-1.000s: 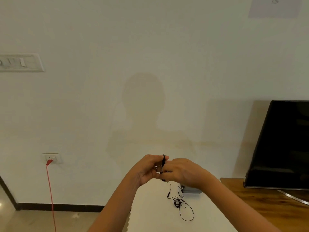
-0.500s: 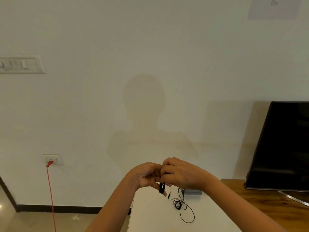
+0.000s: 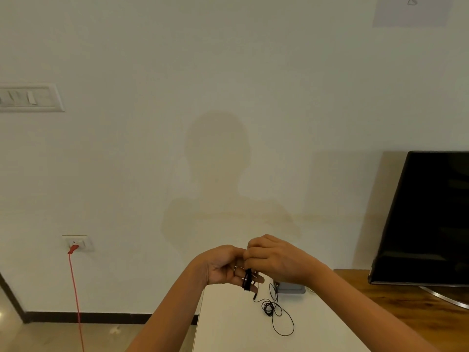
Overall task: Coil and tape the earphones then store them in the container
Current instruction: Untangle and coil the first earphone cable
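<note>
Earphones (image 3: 247, 279) loop my flat left hand (image 3: 224, 268) over the table (image 3: 228, 326) edge.
My right hand (image 3: 276, 260) pinches them just beside.

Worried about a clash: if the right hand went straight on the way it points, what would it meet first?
The right hand would probably meet the left hand, just above the earphone coil.

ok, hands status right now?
Left hand: open, straight fingers carrying the earphones, coiled round them.
Right hand: closed, fingers curled, apparently pinching the earphones at the coil.
</note>
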`<state>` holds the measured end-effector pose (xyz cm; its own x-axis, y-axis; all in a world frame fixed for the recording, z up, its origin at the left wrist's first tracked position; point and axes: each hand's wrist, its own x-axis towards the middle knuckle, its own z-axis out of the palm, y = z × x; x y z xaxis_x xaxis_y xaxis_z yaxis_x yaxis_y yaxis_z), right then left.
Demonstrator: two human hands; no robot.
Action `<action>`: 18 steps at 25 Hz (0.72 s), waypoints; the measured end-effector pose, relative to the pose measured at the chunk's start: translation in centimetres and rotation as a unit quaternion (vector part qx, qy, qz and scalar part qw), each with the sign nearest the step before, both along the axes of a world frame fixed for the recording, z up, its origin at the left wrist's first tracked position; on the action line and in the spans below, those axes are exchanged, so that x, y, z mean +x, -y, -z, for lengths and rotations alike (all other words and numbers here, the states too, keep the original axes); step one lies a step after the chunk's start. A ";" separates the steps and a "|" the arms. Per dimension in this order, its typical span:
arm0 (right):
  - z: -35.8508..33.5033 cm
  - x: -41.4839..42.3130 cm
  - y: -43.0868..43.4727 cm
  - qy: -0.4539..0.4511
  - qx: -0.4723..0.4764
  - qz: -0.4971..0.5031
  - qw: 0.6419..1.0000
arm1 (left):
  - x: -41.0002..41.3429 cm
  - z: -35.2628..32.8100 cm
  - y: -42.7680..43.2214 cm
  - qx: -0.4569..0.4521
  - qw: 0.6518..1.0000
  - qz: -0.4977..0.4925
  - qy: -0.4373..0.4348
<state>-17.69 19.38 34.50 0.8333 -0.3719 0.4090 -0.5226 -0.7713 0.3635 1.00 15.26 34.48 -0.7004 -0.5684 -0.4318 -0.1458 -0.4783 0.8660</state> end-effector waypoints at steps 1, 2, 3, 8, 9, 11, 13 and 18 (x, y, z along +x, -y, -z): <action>0.0 0.0 0.0 0.016 -0.011 -0.002 1.000 | -0.1 0.0 -0.1 -0.002 1.000 -0.003 0.001; 0.1 0.0 0.0 0.026 -0.012 0.006 1.000 | -0.2 -0.1 -0.2 -0.006 1.000 -0.004 0.001; 0.2 0.1 0.1 0.031 -0.016 0.010 0.999 | -0.4 -0.1 -0.4 -0.009 1.000 -0.006 -0.003; 0.6 -0.2 0.4 0.032 -0.010 0.051 0.998 | -0.7 0.2 -0.6 0.024 0.998 -0.009 -0.054; 0.9 -0.3 0.4 0.028 -0.002 0.063 0.998 | -0.6 0.3 -0.6 0.020 0.998 -0.002 -0.058; 1.5 -0.4 0.4 0.028 0.034 0.080 0.996 | -0.5 0.6 -0.7 0.004 0.998 -0.002 -0.065; 1.8 -0.6 0.3 0.080 0.101 0.096 0.987 | -0.4 1.0 -0.9 -0.007 0.996 -0.008 -0.085; 2.3 -1.2 0.0 0.406 0.352 0.072 0.840 | -0.4 1.2 -0.8 -0.031 0.993 -0.019 -0.110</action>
